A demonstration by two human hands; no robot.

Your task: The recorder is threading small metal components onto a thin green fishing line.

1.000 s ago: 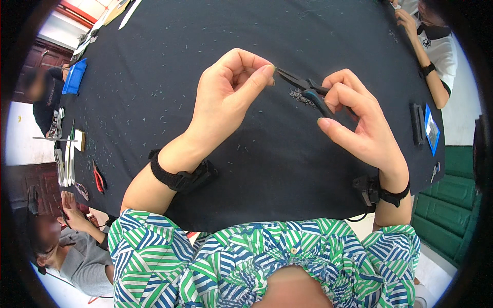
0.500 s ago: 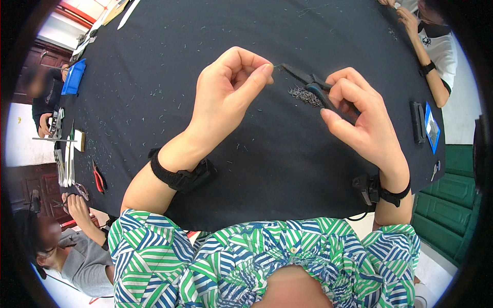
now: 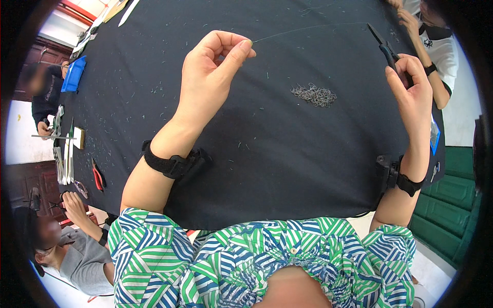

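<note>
My left hand [image 3: 210, 69] pinches the end of a thin green thread [image 3: 303, 29] between thumb and forefinger. From there the thread runs in a slight arc to the right, reaching the tip of dark long-nose pliers [image 3: 380, 42]. Those pliers sit in my right hand [image 3: 412, 87], fingers wrapped around the handles, jaws pointing up and away from me. Whether anything else is pinched in my left fingertips is too small to see. Between and below the hands, a tangled heap of small grey wire pieces, perhaps hooks [image 3: 314, 96], rests on the black tablecloth [image 3: 287, 169].
Short thread scraps lie scattered over the cloth. At the left edge are red-handled pliers [image 3: 97, 175], white strips [image 3: 67, 161] and a blue tray [image 3: 74, 74]. A blue packet [image 3: 435, 136] lies at the right edge. Other people work at the left and far right.
My right hand has swung out to the right with the pliers, and the thread now stretches between the hands. My left hand has shifted up and left. The wire heap is fully exposed.
</note>
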